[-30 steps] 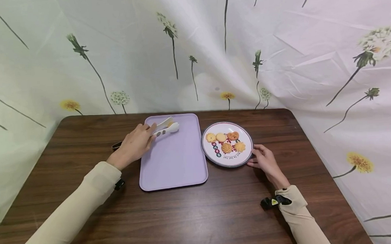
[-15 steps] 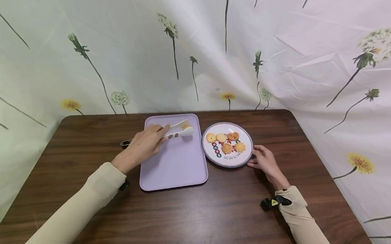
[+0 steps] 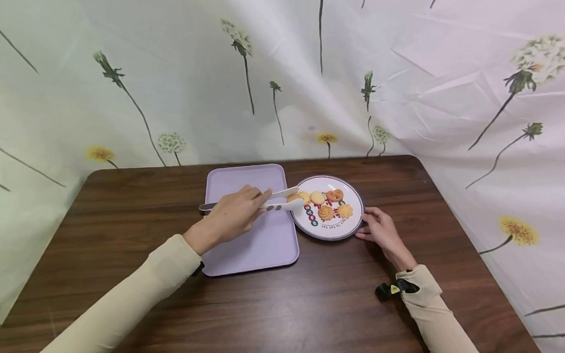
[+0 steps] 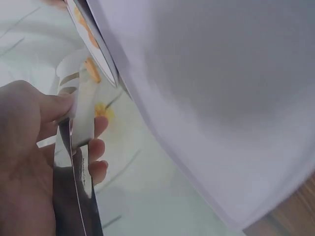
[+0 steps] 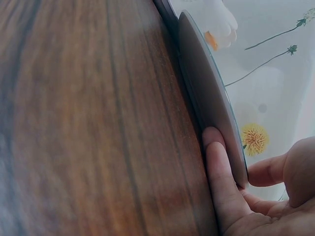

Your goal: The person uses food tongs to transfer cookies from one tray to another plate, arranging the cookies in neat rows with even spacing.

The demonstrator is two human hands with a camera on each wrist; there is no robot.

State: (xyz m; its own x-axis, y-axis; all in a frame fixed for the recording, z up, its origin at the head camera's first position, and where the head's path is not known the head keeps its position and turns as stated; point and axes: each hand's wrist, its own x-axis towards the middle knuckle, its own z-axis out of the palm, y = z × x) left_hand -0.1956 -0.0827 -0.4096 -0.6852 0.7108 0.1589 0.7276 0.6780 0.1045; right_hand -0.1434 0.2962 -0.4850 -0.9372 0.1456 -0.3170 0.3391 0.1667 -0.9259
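My left hand [image 3: 233,214] grips metal tongs [image 4: 66,182] with white tips, thumb on one arm and fingers round the other. Between the tips is a golden cookie [image 4: 92,70], held above the left rim of the round white plate [image 3: 352,198]. Several cookies of different shapes lie on that plate, among them a pretzel-shaped cookie [image 3: 334,195] and a swirled cookie [image 3: 326,212]. With thumb above and fingers below, my right hand [image 3: 384,234] pinches the plate's right rim. The plate stands beside a lilac tray [image 3: 263,250], which the left hand and tongs partly cover.
A dark wooden table [image 3: 291,316] carries the tray and plate near its far edge. Behind it hangs a white curtain [image 3: 184,85] printed with dandelions. Bare wood lies in front of the tray and plate.
My left hand has moved right across the tray with the tongs and the cookie between their tips, from the tray's upper part to the plate's left rim. The right hand stays at the plate.
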